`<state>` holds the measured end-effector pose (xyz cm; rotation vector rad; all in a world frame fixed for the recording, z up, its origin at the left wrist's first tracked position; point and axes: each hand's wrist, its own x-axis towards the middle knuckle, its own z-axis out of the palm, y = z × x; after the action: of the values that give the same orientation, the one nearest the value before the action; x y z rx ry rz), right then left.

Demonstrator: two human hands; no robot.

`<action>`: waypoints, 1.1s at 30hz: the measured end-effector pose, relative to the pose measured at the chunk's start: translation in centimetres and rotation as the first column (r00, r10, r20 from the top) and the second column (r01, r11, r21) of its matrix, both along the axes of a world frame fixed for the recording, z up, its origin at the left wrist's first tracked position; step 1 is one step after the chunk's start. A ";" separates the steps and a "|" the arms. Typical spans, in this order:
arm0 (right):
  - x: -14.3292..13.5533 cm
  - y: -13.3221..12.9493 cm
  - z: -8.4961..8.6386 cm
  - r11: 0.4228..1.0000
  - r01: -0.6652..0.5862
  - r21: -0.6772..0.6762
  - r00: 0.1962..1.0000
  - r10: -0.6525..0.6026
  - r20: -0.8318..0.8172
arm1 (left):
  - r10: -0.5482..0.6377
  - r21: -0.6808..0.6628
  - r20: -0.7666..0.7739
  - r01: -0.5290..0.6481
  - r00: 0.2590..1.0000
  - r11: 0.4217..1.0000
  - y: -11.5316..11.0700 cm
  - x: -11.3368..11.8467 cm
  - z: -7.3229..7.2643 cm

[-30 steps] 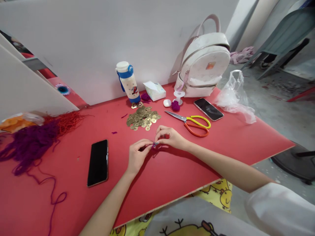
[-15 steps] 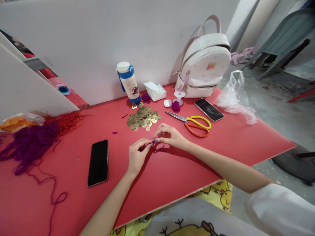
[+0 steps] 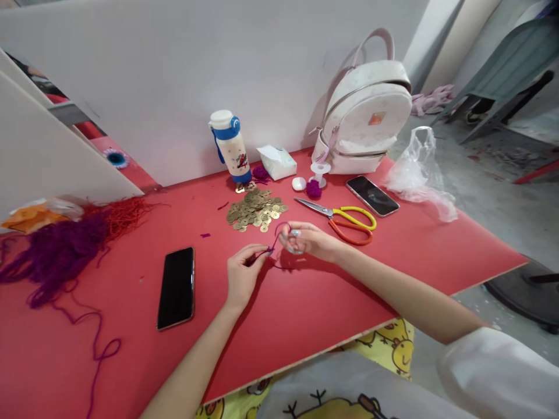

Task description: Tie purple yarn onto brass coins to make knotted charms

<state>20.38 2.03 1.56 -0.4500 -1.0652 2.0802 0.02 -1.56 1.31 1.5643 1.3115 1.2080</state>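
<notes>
Between thumb and forefinger, my left hand pinches a length of purple yarn just above the red table. The yarn runs up in a loop to my right hand, whose fingers are curled with the strand at their tips; the motion blurs them a little. A loose yarn end hangs below the left fingertips. Behind both hands lies a heap of brass-coloured coins. To the right of them are scissors with one yellow and one orange handle.
A black phone lies left, near purple yarn strands and red shredded strands. Along the back stand a bottle, a tissue pack, a white spool and a white backpack. Further right are another phone and a plastic bag.
My right hand has moved slightly right, away from the left fingertips, drawing the purple yarn up into a loop. My left hand keeps its pinch in about the same place.
</notes>
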 end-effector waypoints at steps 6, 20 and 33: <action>-0.4 0.4 -0.1 0.943 0.290 0.164 0.943 -0.311 0.122 | 0.108 -0.033 0.035 -0.107 0.993 0.994 0.3 -0.3 -0.4; -2.3 -1.4 -2.1 0.613 0.071 0.787 0.680 -0.606 0.411 | 0.079 -0.113 0.145 -0.063 0.986 0.992 -0.5 0.5 0.0; -2.2 -1.5 -1.9 0.526 -0.095 0.845 0.631 -0.625 0.460 | -0.037 -0.044 0.176 0.046 0.984 0.998 -1.7 1.4 2.0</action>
<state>18.21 0.56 -0.31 -0.9298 -2.1060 0.8073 1.43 -3.28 3.30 1.4106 1.1802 1.2484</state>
